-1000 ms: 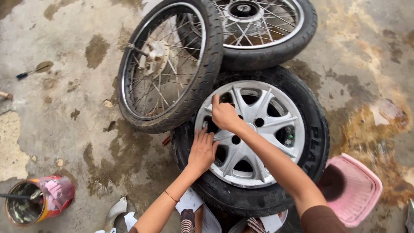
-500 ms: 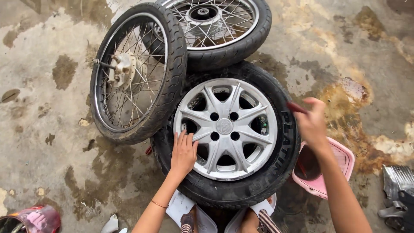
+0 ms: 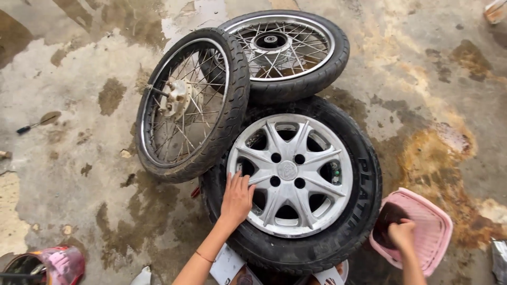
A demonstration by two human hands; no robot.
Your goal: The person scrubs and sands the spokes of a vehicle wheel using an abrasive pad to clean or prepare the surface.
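- Three wheels in all: one car wheel [image 3: 289, 179] with a silver rim, and two spoked wheels, one [image 3: 193, 103] leaning and one [image 3: 288, 53] lying flat.
- One pink basin [image 3: 422, 229].
- Two hands: left hand [image 3: 236, 198], right hand [image 3: 401, 235].
- One bucket [image 3: 45, 266] at the lower left corner.
- One small tool [image 3: 37, 122] on the floor.

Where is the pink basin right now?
In the head view, the pink basin sits on the wet concrete at lower right, beside the car wheel, with the right hand reaching into it.
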